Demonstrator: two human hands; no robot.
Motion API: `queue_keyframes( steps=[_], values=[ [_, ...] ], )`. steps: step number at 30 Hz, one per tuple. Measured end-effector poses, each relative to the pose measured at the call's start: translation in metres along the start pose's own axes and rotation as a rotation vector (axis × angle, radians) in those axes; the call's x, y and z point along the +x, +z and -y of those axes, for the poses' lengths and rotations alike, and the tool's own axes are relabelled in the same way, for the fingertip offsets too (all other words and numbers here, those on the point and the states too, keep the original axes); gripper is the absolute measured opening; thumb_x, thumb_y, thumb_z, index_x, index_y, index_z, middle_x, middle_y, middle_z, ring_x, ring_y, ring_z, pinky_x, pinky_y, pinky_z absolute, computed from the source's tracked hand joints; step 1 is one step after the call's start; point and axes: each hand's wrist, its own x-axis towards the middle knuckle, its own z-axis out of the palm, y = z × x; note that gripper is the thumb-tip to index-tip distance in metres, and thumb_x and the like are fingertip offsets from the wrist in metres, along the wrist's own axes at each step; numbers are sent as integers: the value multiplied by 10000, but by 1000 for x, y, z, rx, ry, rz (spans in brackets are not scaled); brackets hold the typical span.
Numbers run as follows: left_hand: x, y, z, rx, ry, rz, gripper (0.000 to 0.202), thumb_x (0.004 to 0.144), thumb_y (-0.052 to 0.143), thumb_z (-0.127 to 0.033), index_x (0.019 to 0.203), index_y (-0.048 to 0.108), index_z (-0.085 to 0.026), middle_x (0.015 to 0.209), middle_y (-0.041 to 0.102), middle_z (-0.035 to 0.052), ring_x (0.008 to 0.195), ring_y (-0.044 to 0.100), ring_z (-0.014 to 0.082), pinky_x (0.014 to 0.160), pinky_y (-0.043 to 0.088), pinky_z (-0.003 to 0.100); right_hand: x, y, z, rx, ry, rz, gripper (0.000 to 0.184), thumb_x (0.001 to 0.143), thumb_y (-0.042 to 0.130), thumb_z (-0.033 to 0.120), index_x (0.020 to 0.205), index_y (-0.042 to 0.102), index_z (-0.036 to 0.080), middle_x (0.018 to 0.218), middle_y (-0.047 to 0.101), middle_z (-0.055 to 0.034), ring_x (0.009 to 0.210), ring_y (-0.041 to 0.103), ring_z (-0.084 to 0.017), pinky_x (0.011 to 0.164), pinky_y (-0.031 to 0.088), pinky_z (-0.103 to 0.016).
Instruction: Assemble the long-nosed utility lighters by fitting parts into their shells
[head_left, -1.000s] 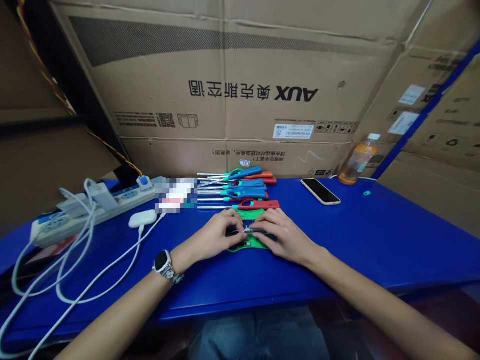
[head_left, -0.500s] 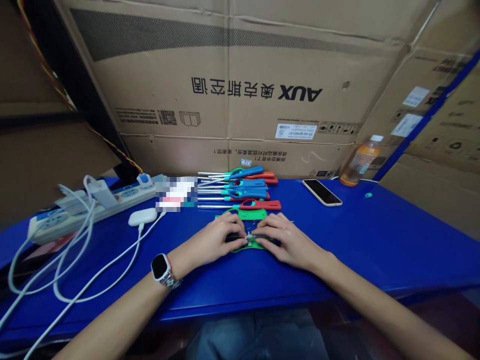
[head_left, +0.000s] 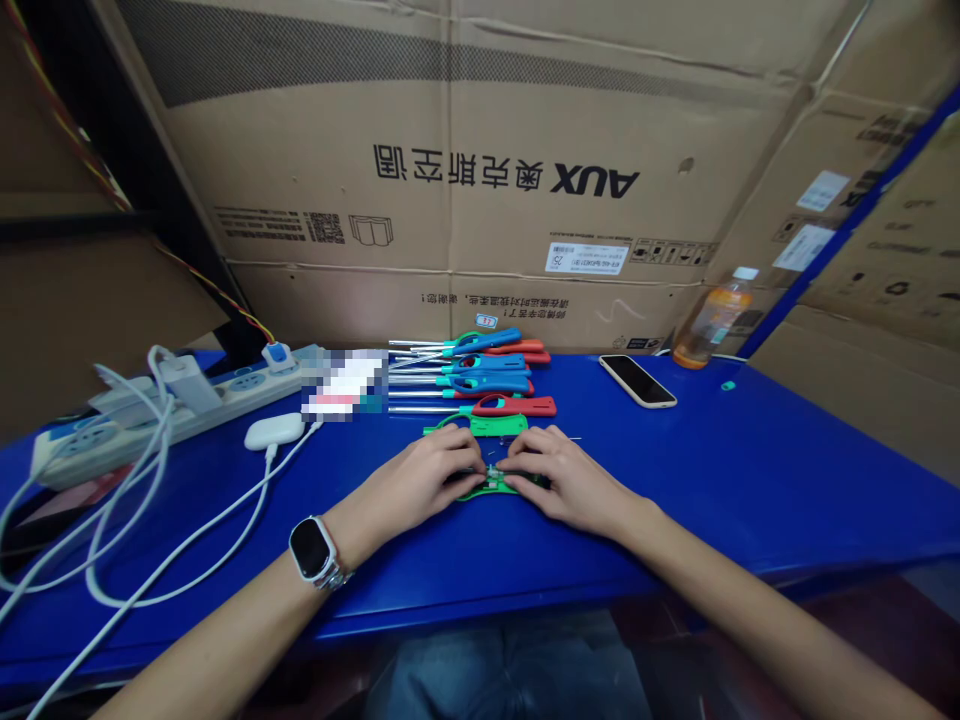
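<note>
An opened green lighter body lies on the blue table with small clear and white parts showing inside. My left hand has its fingers closed on the left end of that body. From the right, my right hand pinches at its other end, and the fingertips of both hands nearly meet. What exactly lies under the fingers is hidden. Just beyond them rests a second green casing half. A thin metal pin or rod sticks out past my right knuckles. Behind are several long-nosed lighters, including a red one and a blue one.
On the left stand a power strip, white cables and a white case. A phone, an orange drink bottle and a small teal piece are at the right. A cardboard wall closes off the back.
The view has shifted slightly, moving everything a little left. Both hands stay at the green lighter body; the fingertips have moved slightly apart, showing more of its inner parts.
</note>
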Motion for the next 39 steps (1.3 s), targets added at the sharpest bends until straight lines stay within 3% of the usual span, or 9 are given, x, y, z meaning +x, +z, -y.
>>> queue_keyframes(
  steps=[11, 15, 20, 25, 33, 39],
  values=[
    [-1, -3, -4, -20, -104, 8, 156, 958, 545, -290, 1008, 670, -211, 1014, 625, 50, 956, 603, 203, 858, 491, 326, 1, -1, 3, -7, 36, 18, 178, 951, 586, 275, 1046, 716, 201, 962, 649, -60, 896, 605, -168, 824, 433, -332],
    [0, -2, -4, -41, -126, -18, 141, 935, 572, -277, 1021, 669, -221, 1025, 621, 47, 971, 604, 206, 870, 496, 330, 1, -2, 3, -72, -34, -3, 171, 956, 571, 264, 1049, 690, 186, 967, 673, -72, 904, 608, -182, 805, 414, -338],
    [2, 1, 0, -86, -130, -55, 111, 909, 618, -301, 961, 663, -214, 1009, 631, 37, 970, 605, 203, 883, 492, 330, 0, -2, 1, -117, -138, -121, 193, 976, 530, 278, 1051, 676, 176, 960, 688, -84, 899, 615, -191, 811, 409, -354],
    [4, 3, 3, -136, -109, -64, 91, 917, 613, -274, 875, 641, -200, 990, 631, 35, 962, 605, 194, 870, 487, 317, 1, -2, 2, -123, -152, -140, 206, 985, 515, 279, 1057, 672, 166, 969, 686, -87, 892, 614, -185, 799, 407, -350],
    [1, -5, -4, 42, 18, -38, 143, 972, 543, -283, 982, 654, -193, 973, 652, 50, 944, 596, 198, 862, 477, 321, -2, -1, 4, -110, -155, -137, 203, 975, 535, 276, 1051, 684, 162, 950, 687, -81, 877, 616, -179, 803, 423, -341],
    [1, -2, -4, 9, 82, -63, 144, 976, 535, -240, 946, 664, -183, 976, 684, 46, 921, 615, 178, 853, 490, 298, -2, 1, 3, -74, -118, -72, 186, 963, 559, 260, 1063, 690, 175, 973, 692, -71, 906, 622, -180, 832, 412, -342]
  ],
)
